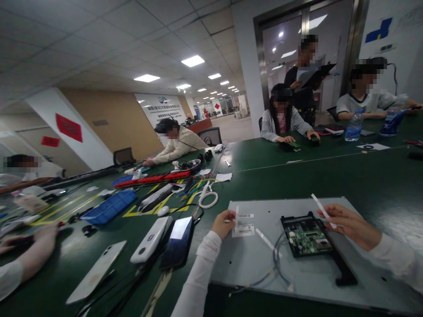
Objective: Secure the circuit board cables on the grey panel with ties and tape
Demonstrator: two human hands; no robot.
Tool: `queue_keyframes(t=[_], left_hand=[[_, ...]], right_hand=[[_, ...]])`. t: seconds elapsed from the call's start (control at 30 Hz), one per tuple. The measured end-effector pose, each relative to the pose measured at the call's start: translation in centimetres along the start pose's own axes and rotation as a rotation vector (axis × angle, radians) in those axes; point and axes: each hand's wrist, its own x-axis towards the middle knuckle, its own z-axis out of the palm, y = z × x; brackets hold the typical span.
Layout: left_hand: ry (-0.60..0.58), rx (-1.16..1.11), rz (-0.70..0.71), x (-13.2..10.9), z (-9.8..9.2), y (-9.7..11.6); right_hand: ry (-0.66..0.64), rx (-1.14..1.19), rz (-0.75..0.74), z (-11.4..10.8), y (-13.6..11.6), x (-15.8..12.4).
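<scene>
My left hand (223, 224) is closed in a pinch on a small white strip (236, 214), above the left part of a grey metal panel (251, 264). On the right, my right hand (352, 224) grips a longer white strip (319, 205) between thumb and fingers, its free end pointing up and left. Between the hands, a green circuit board (309, 241) sits in a black plastic frame (342, 266) on the panel. Another white strip (264, 238) lies there, partly under a looped grey cable (276, 259). Printed labels (243, 230) are beside my left hand.
Left of the panel lie a dark phone (177, 246), a white power bank (151, 241) and a white phone (99, 268). Beyond are a blue tray (110, 208), a coiled white cable (209, 200) and red power strips (152, 178). Several people sit around the green table (264, 176).
</scene>
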Motion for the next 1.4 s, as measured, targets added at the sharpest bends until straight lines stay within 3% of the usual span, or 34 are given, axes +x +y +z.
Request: queue_keyframes(t=[0.27,0.4,0.6,0.73,0.8,0.93,1.03,1.27,1.4], left_hand=[[-0.012,0.245,0.107,-0.3,-0.3,-0.9],[0.003,0.543,0.252,-0.7,-0.7,-0.6],[0.053,0.923,0.340,-1.7,-1.2,1.2],[0.129,1.017,0.360,-2.3,-0.4,3.2],[0.070,0.972,0.451,-2.6,0.7,4.3],[-0.267,0.828,0.688,-2.8,3.6,5.6],[-0.426,0.797,0.722,-2.6,5.2,5.8],[-0.461,0.885,0.671,-2.7,5.4,6.5],[-0.422,0.951,0.750,-3.4,5.2,7.9]], right_hand=[[-0.013,-0.007,-0.015,0.3,-0.1,-0.1],[-0.022,-0.008,-0.019,0.3,0.0,-0.1],[-0.013,0.007,-0.008,0.3,0.0,-0.1],[-0.031,-0.006,0.006,0.0,0.1,0.0],[-0.035,-0.013,0.007,-0.1,0.2,0.1],[-0.033,-0.024,0.004,-0.2,0.3,0.2],[-0.033,-0.030,0.001,-0.1,0.2,0.0],[-0.048,-0.015,0.007,0.2,-0.1,-0.2],[-0.042,-0.003,0.000,0.2,0.0,-0.1]])
